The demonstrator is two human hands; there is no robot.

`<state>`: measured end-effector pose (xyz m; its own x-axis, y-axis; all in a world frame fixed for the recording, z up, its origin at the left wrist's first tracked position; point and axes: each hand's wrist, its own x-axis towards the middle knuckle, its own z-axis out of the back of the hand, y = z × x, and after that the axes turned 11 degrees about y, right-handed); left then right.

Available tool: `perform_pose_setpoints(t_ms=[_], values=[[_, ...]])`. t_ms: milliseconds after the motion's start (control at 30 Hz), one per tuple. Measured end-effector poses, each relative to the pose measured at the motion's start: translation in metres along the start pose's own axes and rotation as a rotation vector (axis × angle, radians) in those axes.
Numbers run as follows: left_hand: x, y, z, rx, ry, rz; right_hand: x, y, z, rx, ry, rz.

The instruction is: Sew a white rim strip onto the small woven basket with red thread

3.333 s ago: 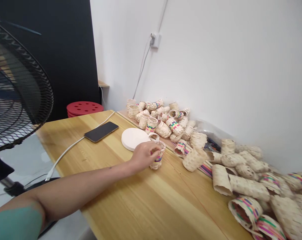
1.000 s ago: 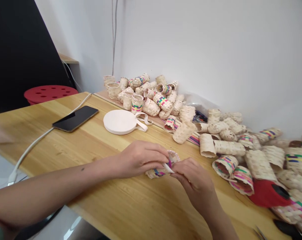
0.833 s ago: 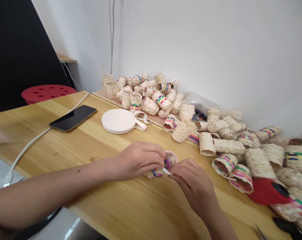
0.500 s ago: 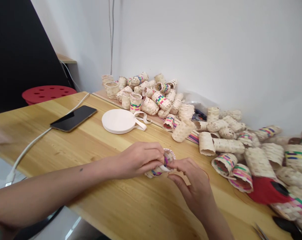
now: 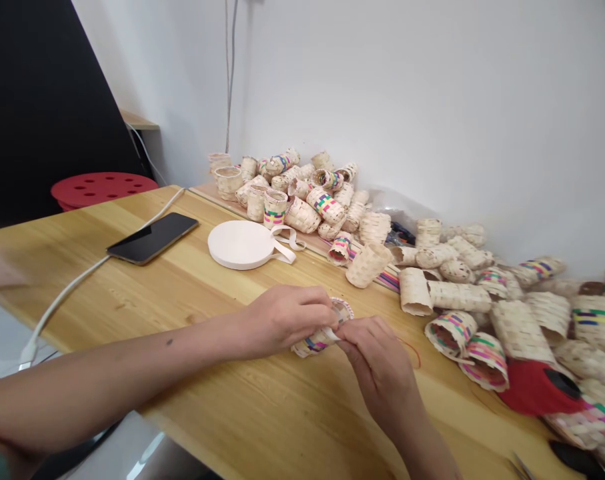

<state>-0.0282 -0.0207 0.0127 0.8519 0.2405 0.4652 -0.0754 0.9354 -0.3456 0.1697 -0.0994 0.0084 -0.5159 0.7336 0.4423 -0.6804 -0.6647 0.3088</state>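
Left hand (image 5: 282, 323) grips a small cream, colour-banded woven cylinder (image 5: 312, 345), lower centre; right hand (image 5: 379, 357) pinches a flat white strip (image 5: 331, 335).
Gentle, even tension would best spare the weave.

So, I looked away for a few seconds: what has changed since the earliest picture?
The small woven basket has come nearer the person, away from the white roll, and now tilts. The left grip is on it as before; the right grip, out of view then, now pinches a white strip at its side. The roll and phone lie as they were.
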Motion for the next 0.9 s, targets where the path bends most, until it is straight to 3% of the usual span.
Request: perform_pose_setpoints(t_ms=[233, 433, 600, 700, 900], values=[[0.0, -0.004, 0.005, 0.0, 0.075, 0.015, 0.0, 0.0, -0.003, -0.014, -0.003, -0.053], [0.001, -0.002, -0.002, -0.089, -0.001, 0.013, 0.002, 0.0, -0.003, 0.037, -0.08, -0.032], [0.0, -0.002, -0.006, -0.168, -0.033, 0.037, -0.004, -0.005, 0.004, 0.234, -0.043, -0.078], [-0.001, -0.001, -0.005, -0.179, -0.017, 0.048, -0.01, -0.008, 0.003, 0.398, -0.099, -0.24], [-0.002, 0.006, -0.003, -0.189, -0.02, 0.091, -0.013, -0.016, -0.006, 0.828, -0.368, -0.636]])
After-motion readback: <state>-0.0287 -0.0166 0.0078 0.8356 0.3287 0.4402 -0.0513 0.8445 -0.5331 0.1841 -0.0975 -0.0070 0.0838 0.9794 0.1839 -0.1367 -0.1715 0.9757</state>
